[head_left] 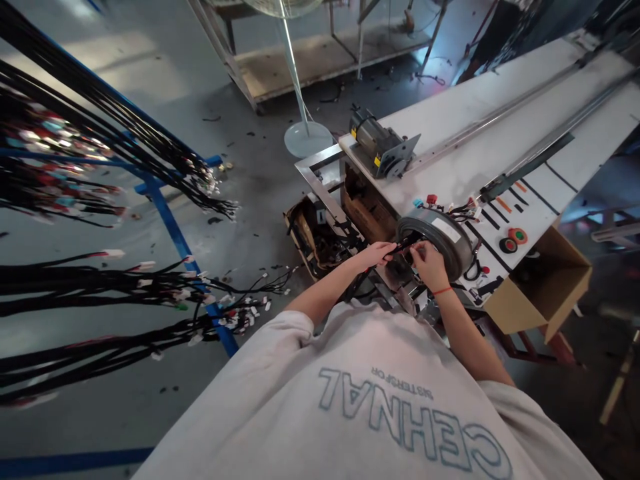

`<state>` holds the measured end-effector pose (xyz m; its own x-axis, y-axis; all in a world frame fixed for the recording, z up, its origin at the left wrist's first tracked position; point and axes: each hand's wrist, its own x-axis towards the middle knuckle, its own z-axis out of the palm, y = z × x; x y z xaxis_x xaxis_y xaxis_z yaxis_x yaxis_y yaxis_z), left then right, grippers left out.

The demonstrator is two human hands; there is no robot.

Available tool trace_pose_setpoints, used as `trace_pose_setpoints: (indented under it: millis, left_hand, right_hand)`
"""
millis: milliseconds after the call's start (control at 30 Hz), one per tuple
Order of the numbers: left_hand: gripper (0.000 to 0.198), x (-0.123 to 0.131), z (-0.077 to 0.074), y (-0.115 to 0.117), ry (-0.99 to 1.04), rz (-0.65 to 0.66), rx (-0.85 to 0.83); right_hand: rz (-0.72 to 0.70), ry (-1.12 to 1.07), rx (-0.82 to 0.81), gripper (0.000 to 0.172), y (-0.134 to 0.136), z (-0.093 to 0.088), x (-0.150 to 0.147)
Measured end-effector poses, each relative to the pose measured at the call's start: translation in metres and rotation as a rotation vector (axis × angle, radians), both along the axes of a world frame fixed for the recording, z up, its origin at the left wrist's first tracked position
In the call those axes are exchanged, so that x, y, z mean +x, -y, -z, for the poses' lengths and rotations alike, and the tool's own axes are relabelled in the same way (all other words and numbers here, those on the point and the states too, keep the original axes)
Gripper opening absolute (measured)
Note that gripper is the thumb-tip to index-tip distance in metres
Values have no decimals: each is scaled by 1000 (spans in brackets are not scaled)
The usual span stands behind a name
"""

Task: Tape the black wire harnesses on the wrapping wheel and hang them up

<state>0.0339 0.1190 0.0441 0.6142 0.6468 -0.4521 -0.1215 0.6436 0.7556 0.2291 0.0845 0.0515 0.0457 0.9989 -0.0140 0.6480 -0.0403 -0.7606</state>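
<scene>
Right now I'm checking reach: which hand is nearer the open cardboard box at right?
Right. The right hand is left of the cardboard box, at the near side of the grey drum; the left hand is farther left.

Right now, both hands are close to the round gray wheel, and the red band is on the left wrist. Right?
One slip: the head view shows the red band on the wrist of the right hand, not the left. Both are indeed close to the round gray wheel.
</scene>
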Motion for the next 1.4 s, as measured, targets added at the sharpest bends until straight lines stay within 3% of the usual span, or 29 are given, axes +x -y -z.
trace_pose_setpoints:
  millis: [100, 200, 367, 467, 600, 800, 867, 1033, 1200, 1300, 1400]
  left_hand:
    - [41, -6, 1, 12, -22, -7, 15]
    - [41, -14, 7, 24, 42, 58, 11]
    - [39, -23, 17, 32, 72, 62, -16]
    - [38, -21, 17, 30, 77, 46, -5]
    - [39, -14, 13, 27, 75, 34, 35]
    - [46, -3, 17, 22, 1, 77, 133]
    - [43, 0, 23, 21, -63, 91, 217]
    - [31, 3, 38, 24, -278, 142, 599]
    - [30, 4, 39, 28, -354, 151, 712]
    - [31, 3, 31, 34, -431, 130, 780]
    - [29, 5, 20, 45, -567, 77, 841]
  right_hand:
    - [63, -139, -101, 34, 4, 3, -4]
    - [69, -223, -99, 40, 8, 8, -1]
    - [1, 183, -4, 23, 6, 16, 9]
    - [5, 250, -26, 13, 5, 21, 10]
    - [-11, 125, 64, 18, 12, 25, 12]
    - [29, -185, -99, 45, 28, 18, 11]
    - [-1, -180, -32, 49, 28, 6, 4]
    - [-101, -34, 130, 39, 8, -20, -13]
    - [-290, 140, 152, 45, -7, -15, -4]
    - [-317, 232, 214, 27, -7, -7, 0]
    - [-291, 341, 103, 40, -15, -2, -13]
